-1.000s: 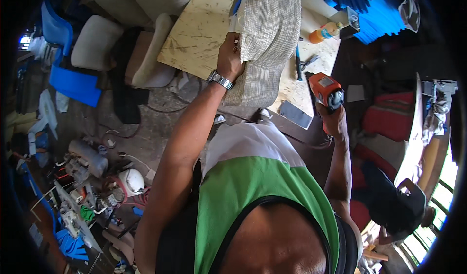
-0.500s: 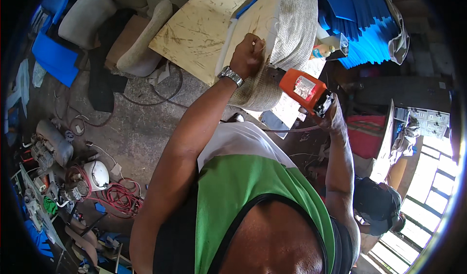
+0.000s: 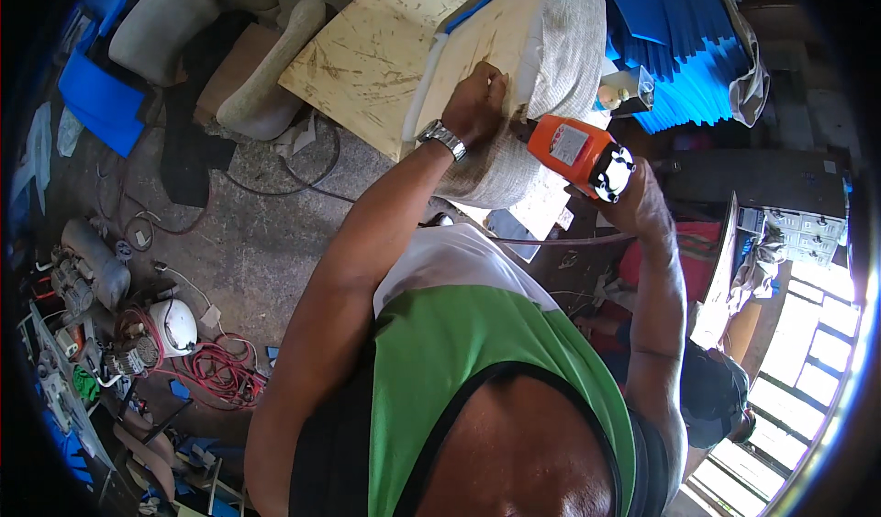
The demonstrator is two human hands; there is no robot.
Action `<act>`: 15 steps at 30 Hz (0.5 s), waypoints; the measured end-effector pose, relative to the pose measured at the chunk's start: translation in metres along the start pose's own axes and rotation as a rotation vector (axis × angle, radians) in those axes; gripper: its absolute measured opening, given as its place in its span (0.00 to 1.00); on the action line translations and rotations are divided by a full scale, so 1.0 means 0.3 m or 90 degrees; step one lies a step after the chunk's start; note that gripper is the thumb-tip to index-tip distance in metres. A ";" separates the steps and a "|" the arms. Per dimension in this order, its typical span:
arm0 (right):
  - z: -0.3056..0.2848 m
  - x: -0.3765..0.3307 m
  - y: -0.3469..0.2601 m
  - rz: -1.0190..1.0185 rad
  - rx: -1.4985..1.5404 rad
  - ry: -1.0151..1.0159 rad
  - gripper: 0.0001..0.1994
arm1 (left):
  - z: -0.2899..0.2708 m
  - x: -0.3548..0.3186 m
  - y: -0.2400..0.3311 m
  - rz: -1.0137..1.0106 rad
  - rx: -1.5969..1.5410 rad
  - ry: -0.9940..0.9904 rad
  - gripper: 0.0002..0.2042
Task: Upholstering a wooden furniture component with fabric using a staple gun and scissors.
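A padded wooden panel (image 3: 486, 44) lies on the worktable, with beige woven fabric (image 3: 576, 49) wrapped round its right and near sides. My left hand (image 3: 475, 106), wearing a metal watch at the wrist, is closed on the fabric's edge where it folds over the panel. What exactly is between its fingertips is partly hidden. My right hand (image 3: 633, 207) grips an orange staple gun (image 3: 571, 150) with a black and white rear cap. Its nose touches or almost touches the fabric just right of my left hand; contact cannot be made out.
Scuffed plywood (image 3: 358, 77) tops the table. Blue foam sheets (image 3: 693, 54) are stacked at the far right, near a small bottle (image 3: 610, 97). Padded seat pieces (image 3: 266, 104) stand at left. A compressor (image 3: 174, 326) and coiled red hose (image 3: 220, 370) lie on the floor. Another person (image 3: 707, 393) is at right.
The staple gun has moved slightly up and turned, its nose now nearer my left hand. My left hand has shifted slightly right along the fabric edge.
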State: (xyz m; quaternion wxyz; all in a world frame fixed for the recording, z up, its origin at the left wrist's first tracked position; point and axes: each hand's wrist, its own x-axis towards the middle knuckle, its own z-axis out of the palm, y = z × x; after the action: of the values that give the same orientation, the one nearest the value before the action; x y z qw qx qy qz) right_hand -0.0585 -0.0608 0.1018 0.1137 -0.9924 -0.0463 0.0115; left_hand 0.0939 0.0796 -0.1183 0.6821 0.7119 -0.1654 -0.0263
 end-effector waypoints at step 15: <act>-0.207 0.325 -0.259 0.321 -0.001 -0.390 0.31 | 0.026 -0.006 0.041 0.023 -0.022 -0.117 0.12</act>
State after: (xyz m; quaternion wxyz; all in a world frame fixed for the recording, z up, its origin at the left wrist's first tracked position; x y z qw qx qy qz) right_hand 0.0339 0.0098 0.1787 0.0872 -0.9234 0.1667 0.3345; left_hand 0.0877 0.0725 -0.1071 0.6765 0.6915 -0.2397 -0.0824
